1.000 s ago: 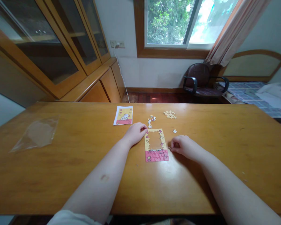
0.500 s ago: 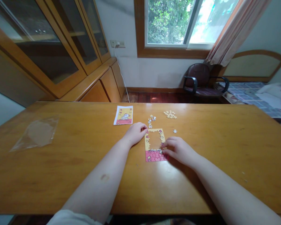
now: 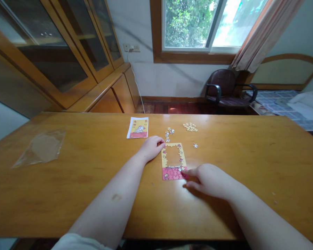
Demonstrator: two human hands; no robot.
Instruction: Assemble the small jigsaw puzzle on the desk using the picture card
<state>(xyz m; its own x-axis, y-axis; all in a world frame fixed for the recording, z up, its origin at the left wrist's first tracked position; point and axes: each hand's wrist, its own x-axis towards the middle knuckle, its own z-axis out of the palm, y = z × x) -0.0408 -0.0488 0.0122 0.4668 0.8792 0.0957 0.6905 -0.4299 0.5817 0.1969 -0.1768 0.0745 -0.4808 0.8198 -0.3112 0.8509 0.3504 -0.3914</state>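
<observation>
A partly joined jigsaw puzzle (image 3: 171, 173) lies flat on the table, its pink bottom rows and yellow border around a bare middle. At its top left corner rests my left hand (image 3: 153, 148), fingers curled together; whether something is pinched in them is hidden. My right hand (image 3: 211, 178) is at the puzzle's lower right, index fingertip touching a pale puzzle piece (image 3: 181, 169) there and thumb held apart. Beyond the frame lies a small group of whitish pieces (image 3: 167, 134). One loose piece (image 3: 195, 146) sits to the right of the puzzle.
A picture card (image 3: 138, 127) showing a white animal lies behind my left hand. Several yellow pieces (image 3: 190, 127) are heaped at the back. On the left of the wooden table (image 3: 99, 149) is a clear plastic bag (image 3: 40, 147). A chair (image 3: 224, 86) stands beyond the table.
My right hand has drawn back slightly toward me and opened, from fingers bunched over the puzzle's right edge to one pointing finger on it. My left hand stays in place.
</observation>
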